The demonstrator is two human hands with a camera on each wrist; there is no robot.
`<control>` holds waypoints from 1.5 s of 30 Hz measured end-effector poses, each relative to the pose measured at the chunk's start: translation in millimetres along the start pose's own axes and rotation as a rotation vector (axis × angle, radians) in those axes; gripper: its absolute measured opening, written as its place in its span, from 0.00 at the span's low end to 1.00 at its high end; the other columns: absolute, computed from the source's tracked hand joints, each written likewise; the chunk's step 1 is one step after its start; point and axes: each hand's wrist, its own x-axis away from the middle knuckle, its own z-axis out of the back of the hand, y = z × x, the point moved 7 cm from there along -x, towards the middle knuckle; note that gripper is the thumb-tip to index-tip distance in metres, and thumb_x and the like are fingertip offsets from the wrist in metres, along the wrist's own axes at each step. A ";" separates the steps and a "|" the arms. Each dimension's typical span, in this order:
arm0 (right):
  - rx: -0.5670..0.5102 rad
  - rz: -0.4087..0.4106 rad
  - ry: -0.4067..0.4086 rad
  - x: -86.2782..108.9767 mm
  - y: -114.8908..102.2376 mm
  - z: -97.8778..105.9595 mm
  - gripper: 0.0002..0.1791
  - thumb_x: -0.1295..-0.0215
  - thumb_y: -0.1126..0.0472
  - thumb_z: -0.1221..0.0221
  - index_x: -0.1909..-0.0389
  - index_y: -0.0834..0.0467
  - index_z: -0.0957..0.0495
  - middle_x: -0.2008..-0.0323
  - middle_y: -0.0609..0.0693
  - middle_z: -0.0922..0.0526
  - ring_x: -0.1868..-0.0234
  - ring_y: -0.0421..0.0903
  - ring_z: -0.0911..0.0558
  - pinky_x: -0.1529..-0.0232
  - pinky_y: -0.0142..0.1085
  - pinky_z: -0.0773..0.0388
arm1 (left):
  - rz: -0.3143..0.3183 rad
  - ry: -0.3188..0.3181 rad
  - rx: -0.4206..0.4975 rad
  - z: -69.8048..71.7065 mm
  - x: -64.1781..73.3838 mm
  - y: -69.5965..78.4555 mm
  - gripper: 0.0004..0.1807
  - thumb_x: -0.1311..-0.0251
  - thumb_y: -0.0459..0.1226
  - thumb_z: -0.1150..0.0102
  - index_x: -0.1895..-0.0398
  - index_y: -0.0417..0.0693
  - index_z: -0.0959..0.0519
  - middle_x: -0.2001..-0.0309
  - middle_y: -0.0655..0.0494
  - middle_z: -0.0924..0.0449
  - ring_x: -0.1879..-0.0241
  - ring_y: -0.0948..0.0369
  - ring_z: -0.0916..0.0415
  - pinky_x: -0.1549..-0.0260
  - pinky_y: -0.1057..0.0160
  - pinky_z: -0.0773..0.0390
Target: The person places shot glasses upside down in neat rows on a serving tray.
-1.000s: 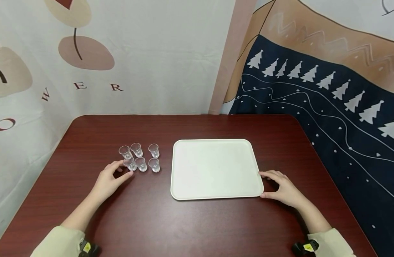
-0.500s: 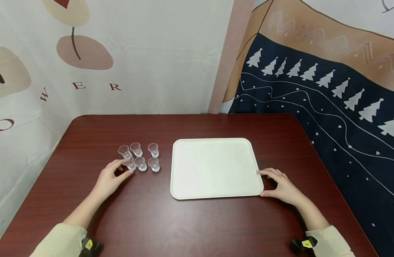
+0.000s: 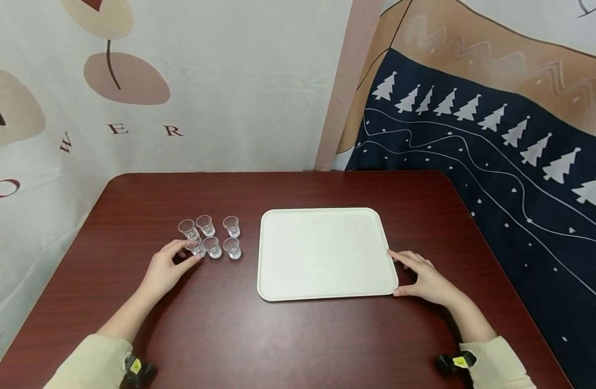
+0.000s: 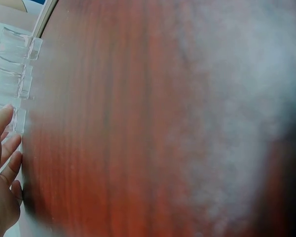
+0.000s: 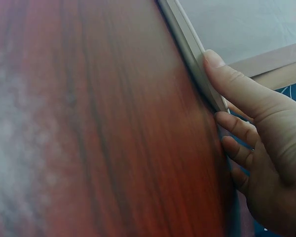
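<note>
Several small clear shot glasses stand upright on the table in two rows at the left of the head view. My left hand (image 3: 163, 270) has its thumb and forefinger around the front-left shot glass (image 3: 196, 249). In the left wrist view the thumb overlaps that shot glass (image 4: 19, 120); the other fingers are on its far side. To the right lies a flat cream tray (image 3: 327, 254) with nothing on it. My right hand (image 3: 426, 278) rests at the tray's right side, fingers spread, forefinger on the edge and thumb at the near corner. The right wrist view shows the thumb against the tray's rim (image 5: 193, 59).
Both hands work over a dark reddish-brown wooden table (image 3: 298, 340). Beside the held glass stand a front-middle glass (image 3: 212, 247) and a front-right glass (image 3: 232, 248), with more behind. A white printed cloth (image 3: 239, 81) and a navy tree-patterned cloth (image 3: 448, 151) hang around the table.
My right forefinger has slid slightly away from me along the tray's edge, spreading wider from the thumb. The left hand and the glasses keep their places; the view has shifted a little.
</note>
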 end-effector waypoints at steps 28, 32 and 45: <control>-0.012 0.004 -0.023 -1.4 1.0 -1.1 0.52 0.56 0.44 0.27 0.29 0.53 0.39 0.41 0.54 0.32 0.44 0.54 0.39 0.49 0.60 0.40 | 0.153 0.012 0.021 33.7 25.1 -10.1 0.13 0.48 0.36 0.29 0.60 0.43 0.18 0.73 0.60 0.20 0.76 0.70 0.27 0.76 0.75 0.30; -0.013 0.005 -0.021 -1.1 1.1 -1.0 0.52 0.56 0.44 0.27 0.29 0.53 0.39 0.41 0.54 0.32 0.44 0.54 0.39 0.49 0.60 0.39 | 0.186 0.052 0.067 45.9 31.1 -5.1 0.14 0.48 0.35 0.29 0.58 0.41 0.18 0.72 0.66 0.20 0.74 0.73 0.25 0.74 0.78 0.29; -0.007 0.015 -0.011 -2.5 -0.4 0.7 0.51 0.56 0.44 0.27 0.30 0.52 0.37 0.33 0.59 0.40 0.34 0.63 0.47 0.45 0.65 0.55 | 0.190 0.111 0.118 61.3 36.2 36.8 0.15 0.50 0.33 0.28 0.58 0.41 0.18 0.69 0.69 0.19 0.71 0.74 0.23 0.71 0.78 0.28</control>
